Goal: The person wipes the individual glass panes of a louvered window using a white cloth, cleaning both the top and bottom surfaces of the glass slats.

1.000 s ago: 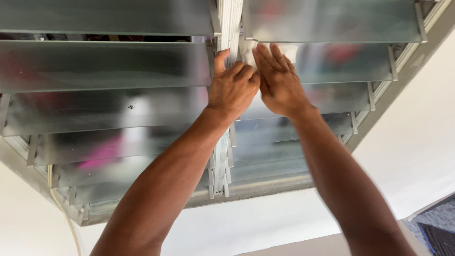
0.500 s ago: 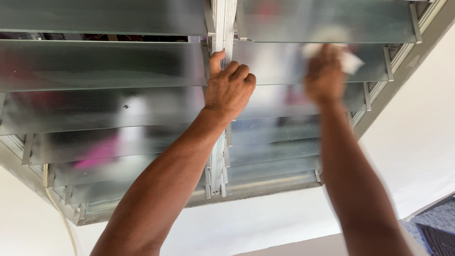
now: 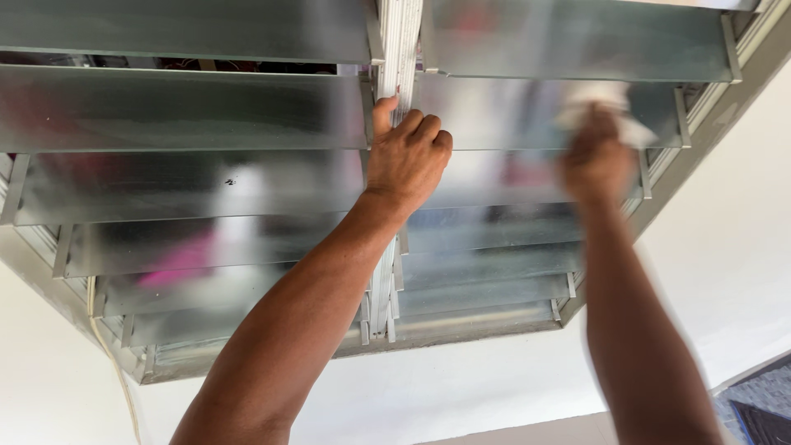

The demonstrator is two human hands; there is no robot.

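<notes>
I see my left hand (image 3: 405, 156) curled around the window's pale centre post (image 3: 399, 49), while my blurred right hand (image 3: 597, 161) presses a crumpled white cloth (image 3: 606, 103) against a shiny louvre pane (image 3: 511, 111).

Tilted glass slats (image 3: 189, 107) leave narrow gaps; the centre post (image 3: 398, 49) blocks sideways passage.

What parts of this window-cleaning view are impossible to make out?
Head view only:
- Right hand and its white cloth: smeared by motion blur, so the grip is unclear.
- Behind the frosted glass louvre slats: only pink and dark smudges.
- Left hand palm: turned away, against the white metal centre post.
- Top slats: cut off by the edge.
</notes>
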